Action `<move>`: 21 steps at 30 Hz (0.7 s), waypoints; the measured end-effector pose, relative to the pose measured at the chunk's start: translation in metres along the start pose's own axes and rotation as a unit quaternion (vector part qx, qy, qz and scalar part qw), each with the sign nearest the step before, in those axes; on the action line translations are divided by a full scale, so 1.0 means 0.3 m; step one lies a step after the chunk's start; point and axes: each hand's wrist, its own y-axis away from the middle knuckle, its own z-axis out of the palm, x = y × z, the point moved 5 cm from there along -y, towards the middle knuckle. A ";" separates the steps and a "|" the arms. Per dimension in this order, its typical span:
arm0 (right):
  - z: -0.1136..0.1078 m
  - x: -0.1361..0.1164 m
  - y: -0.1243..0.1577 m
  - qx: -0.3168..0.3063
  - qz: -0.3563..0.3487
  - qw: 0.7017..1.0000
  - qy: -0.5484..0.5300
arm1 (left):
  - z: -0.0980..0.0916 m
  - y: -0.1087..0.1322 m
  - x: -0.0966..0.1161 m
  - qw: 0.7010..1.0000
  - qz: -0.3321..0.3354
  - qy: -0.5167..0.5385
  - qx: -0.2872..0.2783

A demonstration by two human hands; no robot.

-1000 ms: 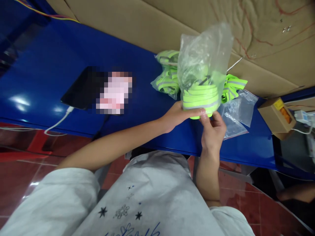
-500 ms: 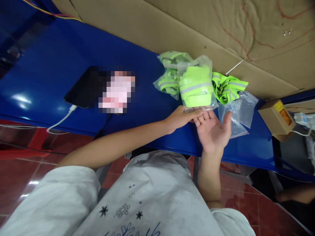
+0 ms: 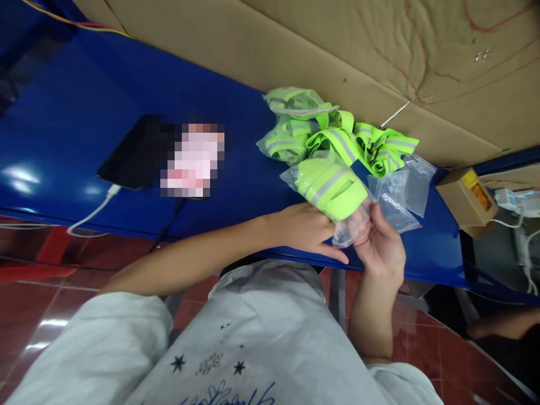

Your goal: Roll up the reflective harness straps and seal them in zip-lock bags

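A clear plastic bag holding a folded neon-yellow reflective strap lies tilted at the near edge of the blue table. My right hand pinches the bag's open end, fingers closed on the plastic. My left hand rests against the bag's left side with its fingers stretched toward the opening, touching the plastic. Behind the bag lie a loose neon strap and two more bagged straps.
Empty clear bags lie right of my hands. A phone with a white cable sits at left. A small cardboard box stands at far right. A large cardboard sheet leans behind the table. Another person's hand shows at lower right.
The bagged strap came down from upright onto the table and now lies tilted nearer me. My right hand went from an open palm to pinching the bag's open end.
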 end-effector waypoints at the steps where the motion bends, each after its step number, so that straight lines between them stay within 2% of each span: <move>1: -0.026 0.006 0.019 0.013 -0.002 1.000 -0.009 | 0.000 0.004 0.024 0.999 0.014 -0.036 -0.034; 3: -0.069 0.021 0.044 0.034 -0.013 0.999 -0.020 | -0.003 0.008 0.070 0.989 0.059 -0.091 -0.103; 4: -0.082 0.031 0.050 0.041 -0.015 0.999 -0.022 | -0.014 0.004 0.086 0.986 0.077 -0.098 -0.108; 6: -0.086 0.048 0.055 0.045 -0.015 0.998 -0.028 | -0.047 -0.011 0.094 0.988 0.100 -0.100 -0.069; 9: -0.045 0.042 0.076 0.011 0.014 0.999 -0.034 | -0.080 -0.034 0.052 0.987 0.112 -0.113 -0.003; 13: -0.011 -0.066 0.167 -0.059 0.053 0.995 0.055 | -0.091 -0.035 -0.001 0.987 0.090 -0.130 0.010; 15: -0.026 -0.156 0.210 -0.051 0.003 0.988 0.146 | -0.110 -0.025 0.016 0.992 0.080 -0.091 0.047; 17: -0.034 -0.257 0.229 0.003 -0.124 0.969 0.212 | -0.129 -0.016 0.048 0.994 0.066 -0.013 0.084; 19: -0.012 -0.324 0.210 0.042 -0.248 0.933 0.257 | -0.136 -0.017 0.065 0.991 0.030 0.080 0.098; 20: 0.010 -0.333 0.178 0.034 -0.275 0.918 0.285 | -0.134 -0.020 0.064 0.987 0.003 0.125 0.096; 21: 0.039 -0.325 0.130 -0.001 -0.276 0.908 0.316 | -0.129 -0.026 0.055 0.981 -0.025 0.166 0.092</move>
